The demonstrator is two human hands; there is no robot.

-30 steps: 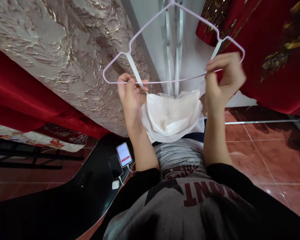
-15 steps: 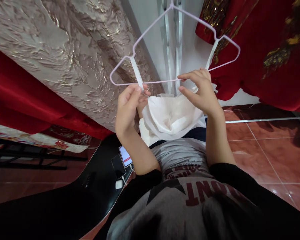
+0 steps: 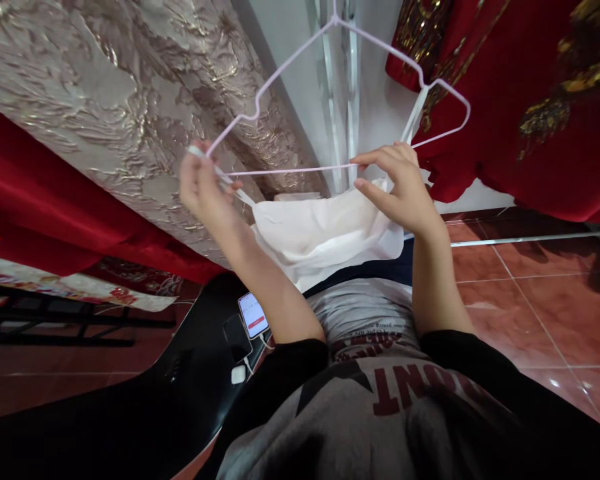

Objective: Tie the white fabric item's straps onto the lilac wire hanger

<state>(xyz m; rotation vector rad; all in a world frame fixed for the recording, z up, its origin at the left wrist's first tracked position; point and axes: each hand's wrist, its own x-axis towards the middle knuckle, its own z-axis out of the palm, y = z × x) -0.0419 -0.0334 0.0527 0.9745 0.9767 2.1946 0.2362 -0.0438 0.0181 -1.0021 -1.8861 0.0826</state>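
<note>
"ONT" upside down on grey shirt (image 3: 347, 407)

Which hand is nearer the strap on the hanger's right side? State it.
Right. The right hand is by the right-side strap's lower part; the left hand grips the other strap at the hanger's opposite end.

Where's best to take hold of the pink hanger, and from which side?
Probably the peak of the pink hanger, from the camera's side: the sloping sides meet there, clear of the left hand, right hand and white straps.
</note>
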